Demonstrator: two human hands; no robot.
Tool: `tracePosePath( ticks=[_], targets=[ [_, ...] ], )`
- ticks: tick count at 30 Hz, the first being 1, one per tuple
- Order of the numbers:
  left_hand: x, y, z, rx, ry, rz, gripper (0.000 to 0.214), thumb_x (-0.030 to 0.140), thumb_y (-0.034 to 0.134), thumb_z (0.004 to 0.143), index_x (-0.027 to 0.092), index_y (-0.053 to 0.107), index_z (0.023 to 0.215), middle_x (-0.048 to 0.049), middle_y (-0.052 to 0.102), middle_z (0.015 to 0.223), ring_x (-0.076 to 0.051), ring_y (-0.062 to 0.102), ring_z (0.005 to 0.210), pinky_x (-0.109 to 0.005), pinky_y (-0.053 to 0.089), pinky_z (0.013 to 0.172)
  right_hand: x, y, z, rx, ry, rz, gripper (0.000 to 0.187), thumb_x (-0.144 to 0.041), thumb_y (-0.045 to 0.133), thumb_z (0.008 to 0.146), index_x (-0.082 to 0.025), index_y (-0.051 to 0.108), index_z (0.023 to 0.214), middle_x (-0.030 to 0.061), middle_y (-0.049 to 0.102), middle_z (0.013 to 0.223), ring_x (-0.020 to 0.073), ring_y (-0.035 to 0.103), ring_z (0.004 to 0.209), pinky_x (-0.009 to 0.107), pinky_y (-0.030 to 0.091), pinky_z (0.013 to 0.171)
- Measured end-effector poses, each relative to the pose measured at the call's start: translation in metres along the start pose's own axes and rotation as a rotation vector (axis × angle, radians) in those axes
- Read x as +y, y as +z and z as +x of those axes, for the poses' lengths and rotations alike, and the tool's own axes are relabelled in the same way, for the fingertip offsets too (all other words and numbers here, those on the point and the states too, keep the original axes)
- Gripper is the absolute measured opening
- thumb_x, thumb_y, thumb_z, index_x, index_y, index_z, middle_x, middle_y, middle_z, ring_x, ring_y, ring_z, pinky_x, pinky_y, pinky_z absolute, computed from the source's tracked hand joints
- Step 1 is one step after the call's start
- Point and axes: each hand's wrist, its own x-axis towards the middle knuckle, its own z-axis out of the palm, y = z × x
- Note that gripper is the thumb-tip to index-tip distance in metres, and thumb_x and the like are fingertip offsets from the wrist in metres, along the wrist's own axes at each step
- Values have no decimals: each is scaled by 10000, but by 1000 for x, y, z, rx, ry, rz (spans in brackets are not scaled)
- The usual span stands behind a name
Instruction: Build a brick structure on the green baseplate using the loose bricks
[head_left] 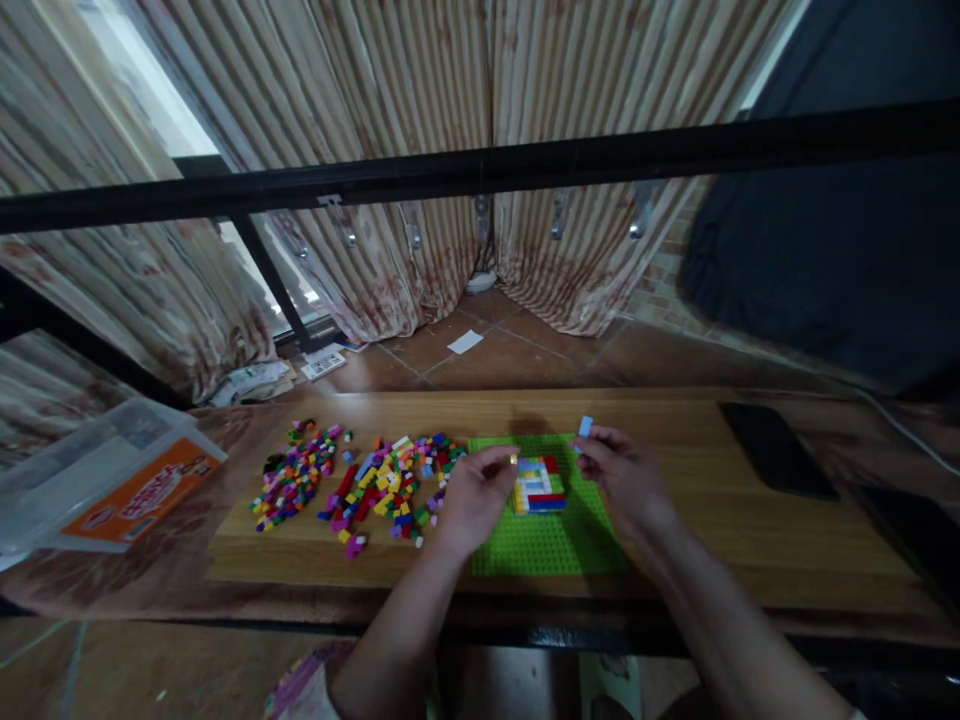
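A green baseplate (551, 555) lies on the board with a low build of bricks (541, 490) on it, in white, red, blue, yellow and light blue. My left hand (478, 495) is at the build's left edge, thumb and finger pinched on a small yellowish brick (514, 460). Over the baseplate's right side, my right hand (616, 470) holds a light blue brick (586, 426) upright between its fingertips, apart from the build.
Loose bricks lie in two piles, a mixed pile (390, 485) beside my left hand and a pile of smaller pieces (300, 475) farther left. A clear plastic box (112, 470) with an orange label stands at the left. A dark flat device (780, 450) lies at the right.
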Motion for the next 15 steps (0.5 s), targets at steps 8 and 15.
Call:
tracePosePath(
  ticks=[8, 15],
  targets=[
    [7, 17, -7, 0, 78, 326, 277, 208, 543, 845, 199, 720, 1058, -45, 733, 928, -149, 660, 771, -264, 524, 754, -1, -3, 2, -15, -4, 13, 240, -308, 811, 523, -200, 638, 649, -54, 591, 574, 75, 507, 479, 201, 380, 450],
    [18, 28, -8, 3, 117, 505, 272, 150, 528, 835, 220, 722, 1010, -40, 717, 907, -159, 659, 779, -269, 516, 786, 6, 3, -2, -66, 20, -6, 250, -317, 802, 544, -200, 639, 694, -49, 604, 597, 74, 519, 485, 187, 380, 446]
  ],
)
